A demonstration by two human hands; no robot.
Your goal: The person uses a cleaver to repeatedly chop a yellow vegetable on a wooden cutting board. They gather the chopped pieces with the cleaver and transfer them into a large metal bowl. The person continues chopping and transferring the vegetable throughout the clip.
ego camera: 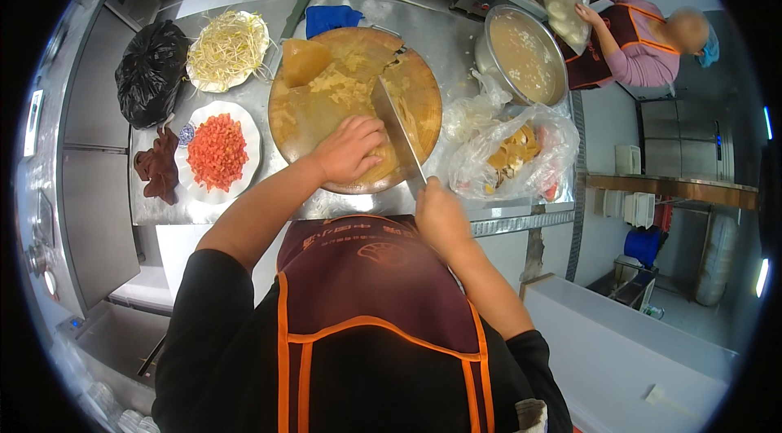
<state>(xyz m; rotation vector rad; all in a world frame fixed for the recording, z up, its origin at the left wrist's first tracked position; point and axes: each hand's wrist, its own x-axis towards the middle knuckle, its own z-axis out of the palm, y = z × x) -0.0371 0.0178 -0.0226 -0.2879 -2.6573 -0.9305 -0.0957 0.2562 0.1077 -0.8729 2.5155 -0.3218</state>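
Observation:
My right hand (441, 213) is closed round the handle of a cleaver (396, 127), whose broad blade stands on edge over a round wooden chopping block (427, 91). My left hand (352, 149) presses down on yellowish food (372, 171) on the block, fingers bent beside the blade. Thin strips of the food lie right of the blade. A larger yellowish-brown piece (305, 61) rests at the block's upper left. Left of the block are a white plate (253, 146) of diced red food (217, 152) and a plate of bean sprouts (227, 49).
A green-handled knife (297, 14) and a blue cloth (330, 19) lie behind the block. Black (149, 72) and brown (157, 165) plastic bags are at left. At right stand a clear bag of scraps (516, 155) and a metal basin of cloudy liquid (522, 54); beyond, a co-worker (635, 42) holds a bag.

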